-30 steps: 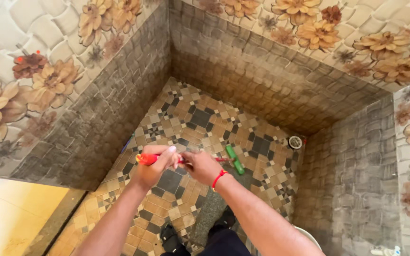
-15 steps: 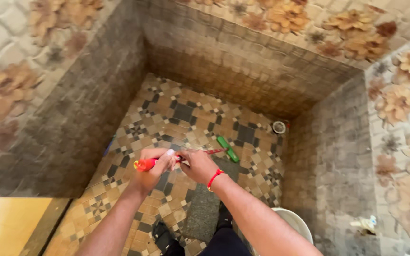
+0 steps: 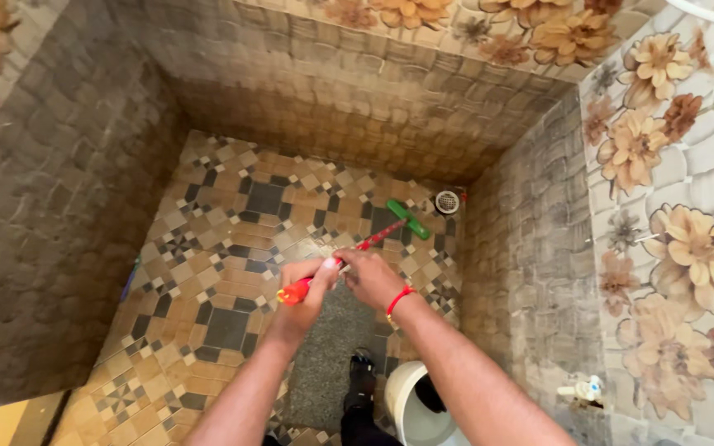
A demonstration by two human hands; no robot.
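Head view, looking steeply down into a tiled bathroom corner. Both hands are closed around the red handle of a floor wiper [image 3: 349, 258], held over the patterned floor [image 3: 233, 248]. The left hand [image 3: 311, 285] grips nearest the handle's orange-red end cap, which juts out toward the lower left; the right hand [image 3: 371, 277], wearing a red wrist band [image 3: 399, 301], grips just beside it, farther along the shaft, the two hands touching or nearly so. The wiper's long axis runs diagonally from the lower left at the hands to the upper right, pointing toward the corner where the back wall meets the right-hand wall. At that far end the green wiper head [image 3: 409, 218] lies crosswise to the handle, apparently resting on the floor tiles, though contact cannot be confirmed at this angle. A round metal floor drain [image 3: 447, 201] sits near the green head, close to the corner. A white bucket [image 3: 402, 396] stands at the lower edge, beside a dark shoe [image 3: 363, 373] on a grey strip of floor. A small white tap [image 3: 584, 388] projects from the flower-patterned wall [image 3: 671, 248] at right.
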